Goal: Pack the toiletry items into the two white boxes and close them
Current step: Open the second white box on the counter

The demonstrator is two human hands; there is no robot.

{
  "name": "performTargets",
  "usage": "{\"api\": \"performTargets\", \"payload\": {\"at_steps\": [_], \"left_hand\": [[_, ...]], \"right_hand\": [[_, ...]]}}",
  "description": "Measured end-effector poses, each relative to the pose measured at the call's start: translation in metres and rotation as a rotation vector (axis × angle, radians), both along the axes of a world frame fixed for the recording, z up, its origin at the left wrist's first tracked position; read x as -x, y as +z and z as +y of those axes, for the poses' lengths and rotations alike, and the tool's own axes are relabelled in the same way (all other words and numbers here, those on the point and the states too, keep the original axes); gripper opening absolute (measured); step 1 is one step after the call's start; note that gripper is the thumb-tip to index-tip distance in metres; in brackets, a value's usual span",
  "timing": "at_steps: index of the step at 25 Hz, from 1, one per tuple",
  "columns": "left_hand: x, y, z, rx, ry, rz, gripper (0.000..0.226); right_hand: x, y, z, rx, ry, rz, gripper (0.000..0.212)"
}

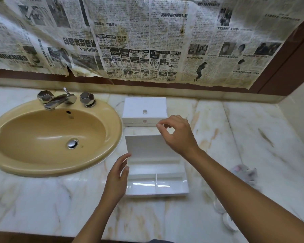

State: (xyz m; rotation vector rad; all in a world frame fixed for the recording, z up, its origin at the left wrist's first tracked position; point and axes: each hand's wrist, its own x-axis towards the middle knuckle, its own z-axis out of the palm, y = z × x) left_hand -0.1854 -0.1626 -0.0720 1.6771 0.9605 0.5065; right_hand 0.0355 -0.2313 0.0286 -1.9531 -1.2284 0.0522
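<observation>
Two white boxes stand on the marble counter to the right of the sink. The far box [144, 109] is closed and has a clear knob on its lid. The near box [157, 188] is open, its divided compartments empty, and its lid [144, 146] is raised. My right hand [177, 135] curls over the lid's upper right corner, thumb and forefinger pinched close together. My left hand [117, 178] rests with relaxed fingers against the near box's left side. Blurred toiletry items [244, 171] lie at the right, partly hidden behind my right forearm.
A tan oval sink [47, 137] with a chrome tap [60, 99] fills the counter's left side. Old newspaper covers the wall behind. A small clear item [219, 206] and a white round one [230, 223] lie near the counter's front right edge.
</observation>
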Motion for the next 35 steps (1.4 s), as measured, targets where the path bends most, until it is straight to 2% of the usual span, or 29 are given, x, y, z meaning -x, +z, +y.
{"api": "performTargets", "payload": {"at_steps": [5,10,12,15,18,20,23,26,32,35], "left_hand": [[0.0,0.0,-0.001,-0.019,-0.024,0.044,0.052],[-0.002,0.003,-0.003,-0.012,-0.027,0.108,0.051],[-0.002,0.004,-0.003,0.005,-0.023,0.107,0.052],[-0.004,0.006,-0.005,0.053,0.01,0.084,0.052],[-0.004,0.009,-0.005,0.075,0.024,0.081,0.051],[-0.005,0.009,-0.005,0.097,0.036,0.072,0.05],[-0.007,0.012,-0.006,0.134,0.052,0.058,0.046],[-0.008,0.013,-0.008,0.137,0.054,0.053,0.045],[-0.005,0.009,-0.006,0.172,0.076,0.07,0.045],[-0.004,0.009,-0.004,0.22,0.077,0.046,0.047]], "right_hand": [[-0.008,0.001,-0.006,-0.15,0.004,-0.034,0.02],[-0.035,0.01,-0.05,-0.202,-0.161,-0.047,0.009],[-0.047,0.008,-0.08,-0.097,-0.238,-0.018,0.009],[-0.062,-0.011,-0.125,0.284,-0.298,0.053,0.011],[-0.068,-0.03,-0.161,0.687,-0.231,0.109,0.023],[-0.067,-0.038,-0.176,0.817,-0.191,0.161,0.034],[-0.066,-0.041,-0.188,0.893,-0.156,0.169,0.046],[-0.065,-0.041,-0.193,0.945,-0.137,0.156,0.048],[-0.057,-0.053,-0.194,0.94,-0.213,0.277,0.036],[-0.056,-0.05,-0.192,0.891,-0.249,0.249,0.025]]}}
